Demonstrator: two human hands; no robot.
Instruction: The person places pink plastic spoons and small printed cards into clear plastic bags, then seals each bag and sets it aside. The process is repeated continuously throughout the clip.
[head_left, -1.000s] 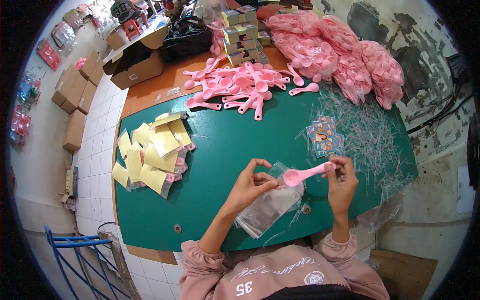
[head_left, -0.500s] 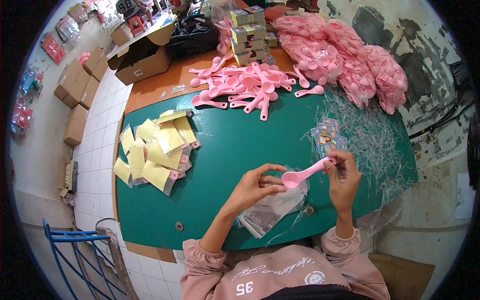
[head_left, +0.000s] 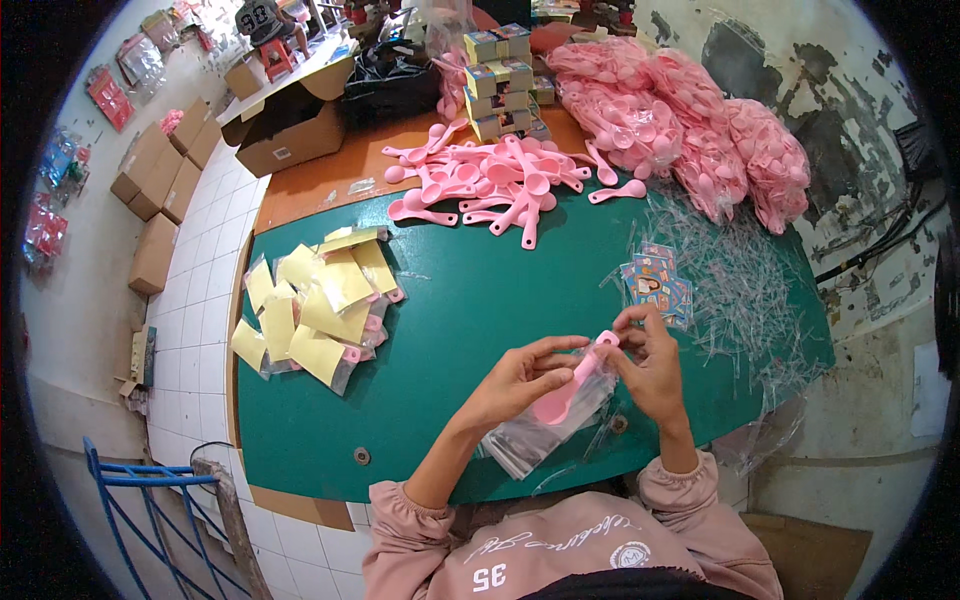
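Observation:
In my right hand (head_left: pixel 648 368), thumb and fingers pinch the handle end of a pink measuring spoon (head_left: pixel 572 392). The spoon tilts with its bowl down and to the left, over a stack of clear plastic bags (head_left: pixel 525 440); the bowl seems to be within the top bag. Curled beside the spoon, my left hand (head_left: pixel 522 382) has its fingers and thumb at the mouth of that bag, though the grip is partly hidden. Just beyond my right hand lie small printed blue cards (head_left: pixel 658 282).
A heap of loose pink spoons (head_left: pixel 490 180) lies at the table's far side, near bagged spoons (head_left: pixel 640 105) and stacked card bundles (head_left: pixel 498 85). Filled packets with yellow cards (head_left: pixel 325 300) are piled left. Clear plastic strips (head_left: pixel 735 280) cover the right. An opened cardboard box (head_left: pixel 290 140) stands far left.
My right hand has brought the spoon left and turned it steeper, its bowl now down at the bags. My left hand has shifted slightly right, close against the spoon.

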